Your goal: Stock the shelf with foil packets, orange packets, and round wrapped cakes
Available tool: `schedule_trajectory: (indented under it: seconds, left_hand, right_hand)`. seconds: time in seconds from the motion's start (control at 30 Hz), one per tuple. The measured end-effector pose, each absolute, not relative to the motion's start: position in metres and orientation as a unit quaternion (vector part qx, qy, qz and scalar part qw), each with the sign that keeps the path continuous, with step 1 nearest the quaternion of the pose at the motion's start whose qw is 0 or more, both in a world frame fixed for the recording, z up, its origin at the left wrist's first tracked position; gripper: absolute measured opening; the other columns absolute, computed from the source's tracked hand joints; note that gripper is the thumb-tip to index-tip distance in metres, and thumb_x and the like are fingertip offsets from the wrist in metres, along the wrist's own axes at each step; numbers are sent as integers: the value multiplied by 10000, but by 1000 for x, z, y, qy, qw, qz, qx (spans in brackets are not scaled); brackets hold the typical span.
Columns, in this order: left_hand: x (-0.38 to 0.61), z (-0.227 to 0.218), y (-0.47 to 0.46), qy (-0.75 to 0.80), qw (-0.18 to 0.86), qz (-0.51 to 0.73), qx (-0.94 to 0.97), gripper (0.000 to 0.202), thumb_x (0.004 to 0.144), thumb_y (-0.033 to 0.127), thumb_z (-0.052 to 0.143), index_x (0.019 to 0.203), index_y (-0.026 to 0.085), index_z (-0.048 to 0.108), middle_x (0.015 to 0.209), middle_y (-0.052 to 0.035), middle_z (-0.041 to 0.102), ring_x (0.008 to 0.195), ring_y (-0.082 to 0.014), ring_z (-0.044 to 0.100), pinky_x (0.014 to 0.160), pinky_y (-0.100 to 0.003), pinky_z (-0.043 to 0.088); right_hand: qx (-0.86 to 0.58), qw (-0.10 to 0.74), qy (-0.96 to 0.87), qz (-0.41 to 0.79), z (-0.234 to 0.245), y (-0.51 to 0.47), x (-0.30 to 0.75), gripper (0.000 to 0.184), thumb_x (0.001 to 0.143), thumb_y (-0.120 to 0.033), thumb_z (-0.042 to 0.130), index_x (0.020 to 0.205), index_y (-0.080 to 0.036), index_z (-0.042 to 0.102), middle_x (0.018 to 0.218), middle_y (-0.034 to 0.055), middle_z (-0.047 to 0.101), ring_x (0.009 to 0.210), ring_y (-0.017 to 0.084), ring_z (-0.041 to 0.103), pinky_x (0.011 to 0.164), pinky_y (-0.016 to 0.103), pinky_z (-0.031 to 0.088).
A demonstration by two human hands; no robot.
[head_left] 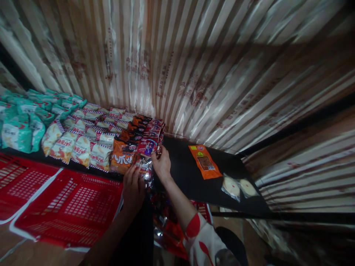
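Observation:
A dark red snack bag (145,162) with shiny plastic lies at the front of a row of similar red bags (151,135). My right hand (162,162) is closed on its right edge, thumb and fingers pinching the wrapper. My left hand (134,183) has its fingers bent over the bag's lower left side; part of its grip is hidden. Just left of the hands stands an orange snack bag (121,157), in line with other orange and black bags behind it.
White striped snack bags (81,149) and teal bags (18,133) fill the black table (180,162) leftward. An orange packet (205,162) and two clear-wrapped pale round items (231,186) lie at right. Red baskets (69,207) stand below; pleated curtain (177,66) hangs behind.

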State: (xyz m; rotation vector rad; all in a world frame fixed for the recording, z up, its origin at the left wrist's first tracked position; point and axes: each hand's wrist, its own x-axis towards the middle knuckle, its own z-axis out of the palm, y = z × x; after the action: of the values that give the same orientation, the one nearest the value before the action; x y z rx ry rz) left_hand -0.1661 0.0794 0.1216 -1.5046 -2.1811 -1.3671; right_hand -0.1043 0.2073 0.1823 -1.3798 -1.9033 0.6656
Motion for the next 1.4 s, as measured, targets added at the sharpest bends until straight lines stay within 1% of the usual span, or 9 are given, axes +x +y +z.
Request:
schedule_trajectory:
  seconds: [0.07,0.17,0.3,0.47,0.67,0.83,1.1,1.27,1.4]
  left_hand:
    - [-166,123,82,-725,87,-460,-504,331,896,237,374,1179,119,497,1243,-165,522,1226,-241,425,1017,-461,374]
    - [-166,126,86,-715,93,-461,-517,318,899,226,362,1158,127,515,1263,-160,513,1240,-241,413,1030,-467,360]
    - [-170,138,92,-689,101,-467,-545,323,896,219,358,1154,110,521,1300,-175,483,1276,-251,375,1044,-469,345]
    - [-177,161,112,-695,67,-456,-552,353,911,228,312,1157,114,539,1354,-155,445,1296,-235,361,1066,-446,338]
    - [-185,164,144,-701,53,-430,-566,423,921,286,282,1244,114,495,1369,-141,458,1342,-243,306,1078,-477,332]
    - [-188,154,157,-720,45,-378,-580,501,918,343,280,1294,59,449,1386,-179,429,1366,-279,244,1085,-498,300]
    - [-184,140,152,-748,49,-343,-566,503,916,380,281,1336,154,441,1412,-139,409,1356,-310,263,1055,-521,309]
    - [-181,139,151,-759,45,-343,-552,471,907,383,309,1325,231,464,1417,-111,409,1350,-308,277,1046,-528,315]
    - [-179,139,151,-772,40,-339,-537,464,904,378,309,1316,246,475,1396,-99,440,1339,-294,303,1038,-525,327]
  right_hand:
    - [-525,364,-722,265,181,202,-101,459,806,-366,478,1219,-166,501,1027,97,564,810,183,572,796,342,463]
    - [-508,396,-712,280,177,194,-93,432,853,-398,408,1190,-155,527,1111,117,553,983,202,550,910,359,422]
    - [-499,405,-689,334,166,185,-85,481,898,-433,297,1218,-147,513,1268,124,508,1202,202,439,1050,378,307]
    - [-517,393,-667,365,148,179,-80,601,901,-504,235,1315,-118,440,1440,128,346,1344,202,263,1118,410,183]
    - [-496,400,-643,425,141,176,-84,642,898,-560,212,1392,-171,342,1469,85,316,1363,174,248,1132,394,169]
    - [-483,406,-634,447,144,176,-94,672,895,-569,204,1409,-148,307,1482,91,285,1369,176,236,1137,397,160]
    - [-474,419,-623,460,139,179,-103,614,904,-540,221,1387,-185,359,1484,55,289,1374,158,225,1143,384,161]
    - [-468,413,-635,455,141,181,-101,644,900,-556,214,1404,-171,324,1493,64,265,1378,159,211,1145,377,152]
    - [-456,416,-640,458,142,183,-101,620,907,-548,215,1408,-197,317,1499,44,253,1383,149,193,1146,385,143]
